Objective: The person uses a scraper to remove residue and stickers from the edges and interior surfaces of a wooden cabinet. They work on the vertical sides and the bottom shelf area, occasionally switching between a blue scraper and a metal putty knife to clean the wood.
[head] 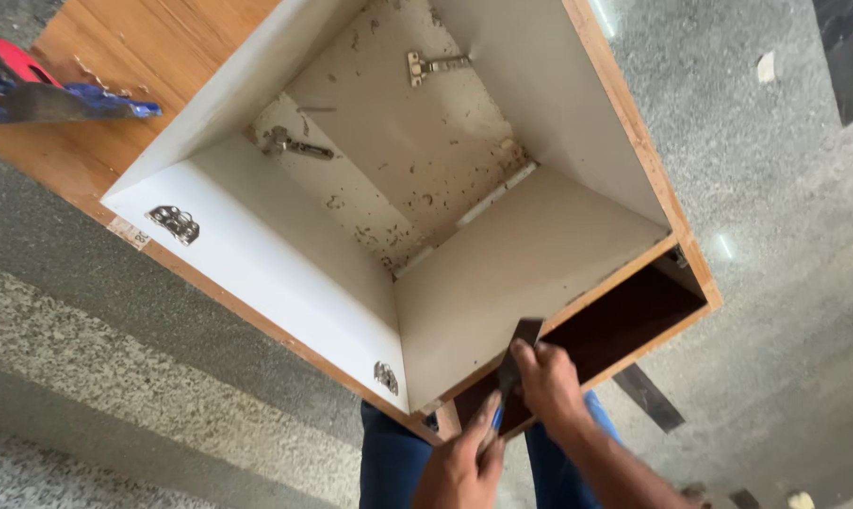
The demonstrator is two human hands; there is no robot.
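You're gripping a thin dark strip (519,353) w/ both hands, right hand (549,377) fingers closed at its 12 o'clock end, left hand (464,467) pinching lower; it's looking stiff, light, sharp-edged, resting on cabinet (285,273).

A dark, flat, narrow strip of board (521,344) stands tilted against the near edge of the open wooden cabinet carcass with white inner panels (285,254). The cabinet lies on the speckled floor, its opening facing up. Both hands pinch the strip's lower part.
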